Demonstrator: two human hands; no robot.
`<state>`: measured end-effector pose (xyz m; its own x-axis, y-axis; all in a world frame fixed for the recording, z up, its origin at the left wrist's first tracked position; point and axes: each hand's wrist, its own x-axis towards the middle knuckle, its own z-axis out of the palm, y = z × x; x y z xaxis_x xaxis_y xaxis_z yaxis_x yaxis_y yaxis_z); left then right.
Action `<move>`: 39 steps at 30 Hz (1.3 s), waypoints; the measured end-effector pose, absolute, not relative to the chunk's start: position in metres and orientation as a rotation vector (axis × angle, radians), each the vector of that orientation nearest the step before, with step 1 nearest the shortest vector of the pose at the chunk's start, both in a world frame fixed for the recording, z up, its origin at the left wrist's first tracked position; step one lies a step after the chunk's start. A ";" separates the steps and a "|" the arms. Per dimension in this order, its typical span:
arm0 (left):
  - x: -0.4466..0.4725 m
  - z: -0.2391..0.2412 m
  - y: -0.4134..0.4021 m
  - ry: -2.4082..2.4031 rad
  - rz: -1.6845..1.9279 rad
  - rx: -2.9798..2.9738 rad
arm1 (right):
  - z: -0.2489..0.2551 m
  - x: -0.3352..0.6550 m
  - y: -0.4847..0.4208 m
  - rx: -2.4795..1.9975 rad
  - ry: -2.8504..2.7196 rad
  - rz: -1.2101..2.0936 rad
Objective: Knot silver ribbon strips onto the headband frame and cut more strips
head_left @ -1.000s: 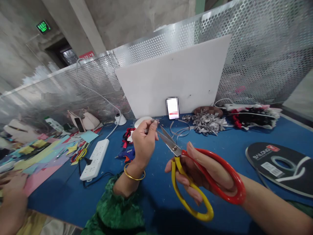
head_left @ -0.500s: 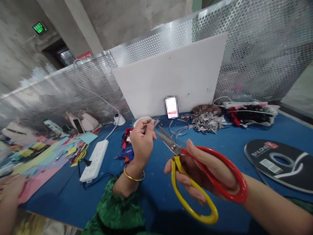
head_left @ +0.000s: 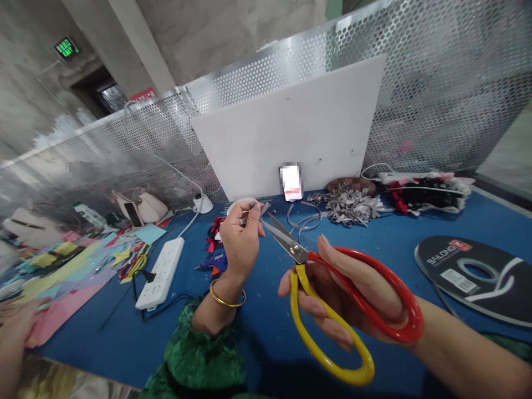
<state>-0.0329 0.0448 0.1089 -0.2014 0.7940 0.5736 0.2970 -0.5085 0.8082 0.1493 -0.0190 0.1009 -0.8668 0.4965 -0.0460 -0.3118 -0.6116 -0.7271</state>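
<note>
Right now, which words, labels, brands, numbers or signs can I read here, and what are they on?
"BAILONG": on the round black disc.
"EXIT": on the green-lit rectangular sign; the characters above it are too blurred.
Too small or blurred: the white barcode label and small red patch on the disc, and the red rectangular sign.
Pixelated, so unreadable: the bright screen of the upright phone.

Worn head cam looks fwd & down from abv blue table [head_left: 261, 316], w/ L hand [head_left: 241, 238] close at 7 o'clock, R hand [head_left: 332, 293] closer at 5, white board [head_left: 286, 124] farther, 12.
</note>
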 end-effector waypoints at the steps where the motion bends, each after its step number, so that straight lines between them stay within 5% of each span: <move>1: -0.033 0.109 0.045 1.275 1.760 1.693 | 0.100 0.149 -0.019 -0.321 -1.031 2.457; 39: -0.032 0.106 0.049 1.230 1.821 1.630 | 0.100 0.144 -0.021 -0.429 -0.837 2.343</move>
